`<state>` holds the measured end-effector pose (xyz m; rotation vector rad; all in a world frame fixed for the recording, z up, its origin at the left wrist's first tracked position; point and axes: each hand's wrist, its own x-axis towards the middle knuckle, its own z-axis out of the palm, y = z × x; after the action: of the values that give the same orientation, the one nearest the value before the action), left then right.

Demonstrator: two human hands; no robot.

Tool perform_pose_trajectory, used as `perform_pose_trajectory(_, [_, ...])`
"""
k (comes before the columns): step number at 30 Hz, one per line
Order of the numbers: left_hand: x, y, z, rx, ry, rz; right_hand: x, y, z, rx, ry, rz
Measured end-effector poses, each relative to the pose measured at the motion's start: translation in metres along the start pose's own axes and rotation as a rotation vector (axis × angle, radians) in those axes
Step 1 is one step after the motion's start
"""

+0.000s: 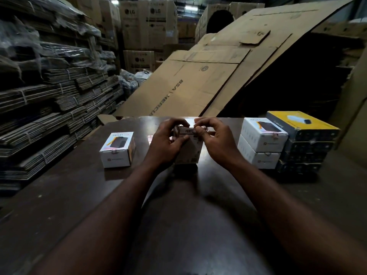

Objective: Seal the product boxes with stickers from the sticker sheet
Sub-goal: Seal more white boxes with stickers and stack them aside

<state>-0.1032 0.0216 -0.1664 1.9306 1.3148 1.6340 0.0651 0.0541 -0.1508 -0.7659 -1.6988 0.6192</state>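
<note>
1. Big cardboard sheet (198, 86) leans up behind the table's far edge.
2. Flat carton bundles (49, 108) are stacked high off the table's left side.
3. LG cartons (149, 22) are piled at the back of the room.
4. Dark table (79, 195) carries all the boxes.
5. Dark box stack (305, 151) sits at the far right corner. Its top box is yellow.
6. White pair (262, 143), one box on the other, touches the dark stack's left side near the far edge. Small tabs show on their front edges.
7. Left box (118, 149) is white and stands alone toward the far left, well apart from the hands. It has a small tab on its front top edge.
8. Mid box (190, 153), the one in hand, is white and stands on the table at the middle of the far edge, between the left box and the white pair.
9. Left hand (168, 141) has its fingers curled over the mid box's top left, gripping it.
10. Right hand (216, 141) has thumb and forefinger pinched together at the mid box's top edge. Can't tell if a sticker is between them.
11. Sticker sheet (149, 138) lies flat just left of the left hand as a pale pink strip, mostly hidden by that hand.
</note>
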Motion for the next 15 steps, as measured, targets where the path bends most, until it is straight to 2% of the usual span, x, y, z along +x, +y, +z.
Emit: perform_pose_trajectory(15, [0.0003,0.0060,-0.0007,-0.111,-0.034,-0.061,0.0043,0.0032,0.0000,-0.166,0.013,-0.077])
